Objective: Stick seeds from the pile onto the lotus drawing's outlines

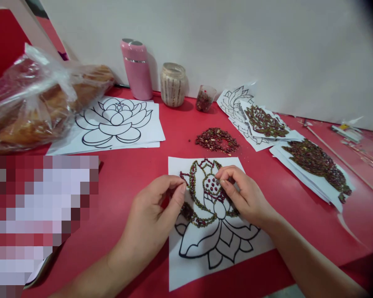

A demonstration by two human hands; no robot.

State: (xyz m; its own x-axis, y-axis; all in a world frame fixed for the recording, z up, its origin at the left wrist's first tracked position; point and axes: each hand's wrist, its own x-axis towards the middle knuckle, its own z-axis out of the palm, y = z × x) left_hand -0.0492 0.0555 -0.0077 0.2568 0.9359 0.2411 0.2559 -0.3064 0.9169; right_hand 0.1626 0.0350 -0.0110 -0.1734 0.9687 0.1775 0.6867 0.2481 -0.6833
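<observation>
A white sheet with a black lotus outline [186, 267] lies in front of me on the red table. Small green and dark red beans [202, 223] follow the lines on its upper half, with red ones dotted in the centre. My left hand [155, 211] hovers at the flower's left edge, thumb and forefinger pinched together. Over the right side of the flower, my right hand [248, 194] is also in a pinch. Anything between either pair of fingertips is too small to make out. Just beyond the sheet is a loose pile of dark red beans [216, 140].
Along the back stand a pink flask [138, 70], a glass jar [173, 85] and a small cup of beans [205, 99]. Spare lotus sheets [118, 124] lie left, beside a bagged brown item [49, 99]. Bean-covered sheets [317, 169] are at right. A pixelated area covers the lower left.
</observation>
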